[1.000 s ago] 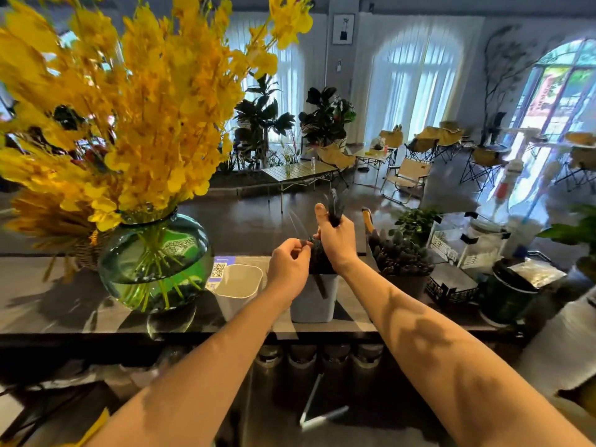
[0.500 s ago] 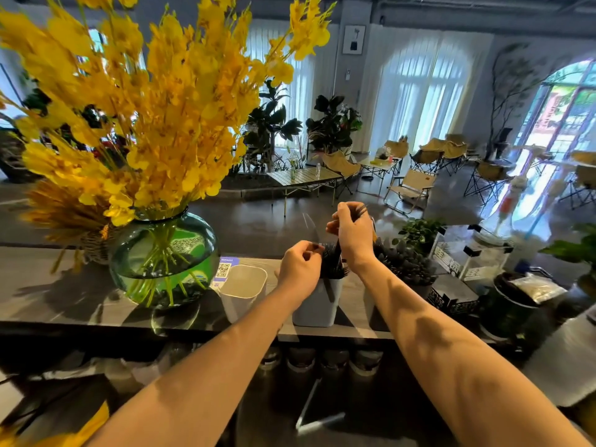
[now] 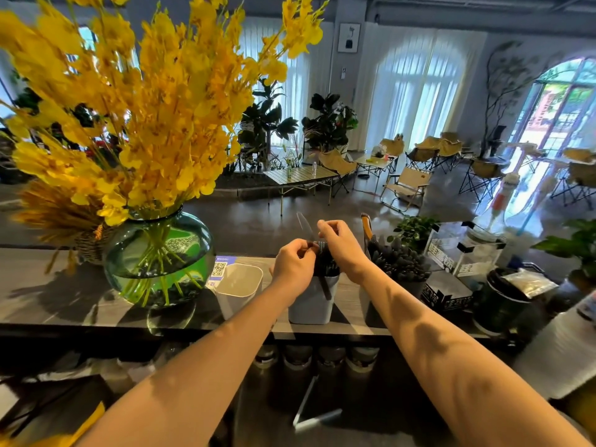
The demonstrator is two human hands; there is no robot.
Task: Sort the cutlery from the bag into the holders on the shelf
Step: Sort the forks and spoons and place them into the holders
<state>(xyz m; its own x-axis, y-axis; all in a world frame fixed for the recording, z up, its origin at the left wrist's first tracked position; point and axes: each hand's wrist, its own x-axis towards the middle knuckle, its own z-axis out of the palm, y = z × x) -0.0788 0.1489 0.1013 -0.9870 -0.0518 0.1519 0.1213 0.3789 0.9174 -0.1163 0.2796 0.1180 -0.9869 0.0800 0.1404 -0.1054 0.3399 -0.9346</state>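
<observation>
Your right hand [image 3: 340,250] has come down from where it was raised half a second ago. It now meets your left hand [image 3: 292,269] directly above the middle holder [image 3: 311,304], and your view has swung slightly to the left.

The shelf [image 3: 64,304] runs across in front of you, with the green glass vase [image 3: 158,256] of yellow flowers at its left end. Just beside the vase stands the pale holder [image 3: 238,285], and nothing shows inside it. The middle holder is next to that and already carries a bunch of dark cutlery [image 3: 325,269], with one handle hanging down its front wall. Further right, a heap of dark pieces [image 3: 398,262] fills a third container whose wall is lost in shadow.

Both hands have their fingers curled. Between them they pinch one small pronged piece [image 3: 322,244], probably a fork, held level just over the bunch. A clear film [image 3: 302,224] rises behind your left fingers. I cannot tell whether it is the bag or only a wrapper.

Judging by how things stand, you are well into the sorting: two containers are stocked and one looks unused. The piece you hold has not been dropped in yet. How much remains in the bag cannot be seen, so I cannot say how many pieces are left.
</observation>
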